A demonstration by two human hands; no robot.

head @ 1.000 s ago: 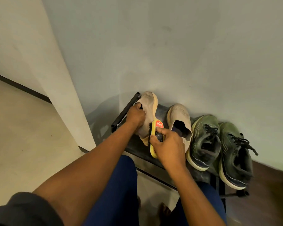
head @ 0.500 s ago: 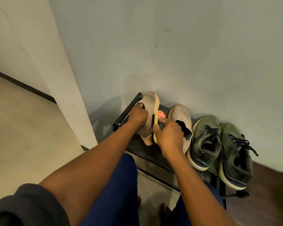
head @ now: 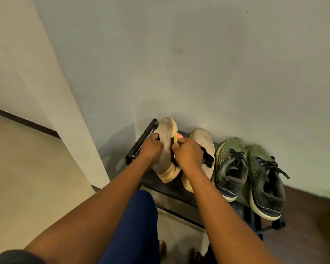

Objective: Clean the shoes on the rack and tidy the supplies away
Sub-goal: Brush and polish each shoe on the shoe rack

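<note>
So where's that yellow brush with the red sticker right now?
The yellow brush is in the right hand, pressed against the sole edge of the tilted beige shoe that the left hand grips, at the rack's left end.

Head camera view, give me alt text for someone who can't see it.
A person's left hand holds a beige slip-on shoe tilted on a black shoe rack while the right hand works a yellow brush against its side. Its beige partner and two green lace-up sneakers sit to the right, against a pale wall.
</note>
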